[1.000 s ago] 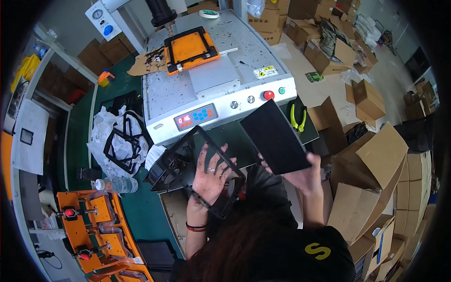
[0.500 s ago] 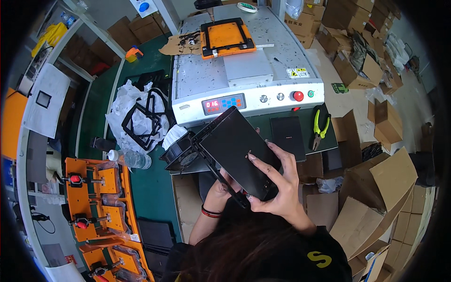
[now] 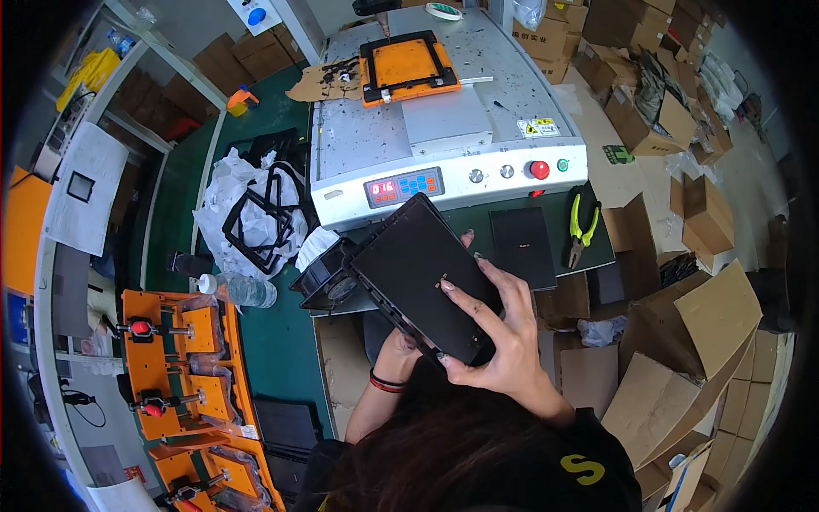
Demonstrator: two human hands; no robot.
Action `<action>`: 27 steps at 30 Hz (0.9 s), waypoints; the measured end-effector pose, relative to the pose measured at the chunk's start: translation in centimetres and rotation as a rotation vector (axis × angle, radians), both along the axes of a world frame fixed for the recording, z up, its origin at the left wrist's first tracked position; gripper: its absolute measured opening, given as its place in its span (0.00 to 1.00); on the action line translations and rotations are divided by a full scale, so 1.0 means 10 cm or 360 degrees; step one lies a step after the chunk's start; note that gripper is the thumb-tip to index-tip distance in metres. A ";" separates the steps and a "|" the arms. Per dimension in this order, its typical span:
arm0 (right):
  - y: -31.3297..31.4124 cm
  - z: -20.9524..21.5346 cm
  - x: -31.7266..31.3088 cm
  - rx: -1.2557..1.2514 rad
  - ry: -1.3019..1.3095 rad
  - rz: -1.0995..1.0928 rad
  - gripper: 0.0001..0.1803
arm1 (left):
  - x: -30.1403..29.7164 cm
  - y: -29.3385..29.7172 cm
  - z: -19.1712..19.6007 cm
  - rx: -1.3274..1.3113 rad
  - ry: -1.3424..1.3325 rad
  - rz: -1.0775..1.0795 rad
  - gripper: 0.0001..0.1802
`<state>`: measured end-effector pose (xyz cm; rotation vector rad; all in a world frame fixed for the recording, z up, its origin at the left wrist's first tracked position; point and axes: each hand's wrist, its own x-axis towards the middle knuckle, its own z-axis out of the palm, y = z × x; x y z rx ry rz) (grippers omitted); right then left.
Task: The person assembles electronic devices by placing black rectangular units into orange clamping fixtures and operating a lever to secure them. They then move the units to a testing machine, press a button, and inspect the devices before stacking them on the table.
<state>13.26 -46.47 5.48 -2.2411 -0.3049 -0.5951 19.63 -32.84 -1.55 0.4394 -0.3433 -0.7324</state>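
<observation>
- Plainly, a flat black panel [image 3: 424, 282] is being held up over the lap by both hands, tilted, with its long edge running away and to the left.
- The right hand [image 3: 499, 341] is spread wide over the near right corner of the panel, fingers splayed flat on its top face and the thumb hooked under the near edge.
- The left hand [image 3: 401, 343] is mostly hidden beneath the panel; only the wrist with a red and black band shows, so its grip cannot be told, though it appears to support the underside.
- Judged from this, the step in hand is the seating or pressing of the panel onto the black frame part [image 3: 328, 277] that peeks out at its far left; the next move would call for even pressure along the edges, kept square so that no corner lifts.
- Just beyond the right hand, one black sheet [image 3: 522, 247] lies on the green bench, and one pair of yellow-handled pliers [image 3: 583, 224] lies to its right.
- Left of the hands, one clear bottle [image 3: 243, 291] lies on its side, with a heap of black frames on white wrapping [image 3: 247, 213] behind it.
- Farthest off, one grey machine [image 3: 444, 141] carries one orange jig [image 3: 403, 64].
</observation>
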 end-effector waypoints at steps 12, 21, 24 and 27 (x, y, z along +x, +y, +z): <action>-0.27 -0.26 -0.11 0.2062 0.0961 0.0561 0.34 | -0.05 -0.20 -0.05 0.0089 -0.0054 -0.0140 0.32; -0.29 -0.46 0.03 0.2169 0.1010 0.0405 0.15 | -0.30 0.32 0.07 0.0913 -0.0262 0.0835 0.41; -0.22 -0.55 0.10 0.1754 0.0919 0.0434 0.16 | -0.40 0.13 0.20 0.1090 -0.0117 0.1254 0.26; -0.13 -0.55 0.21 0.1441 0.0708 0.0490 0.17 | -0.45 0.15 0.26 0.1253 -0.0112 0.1431 0.23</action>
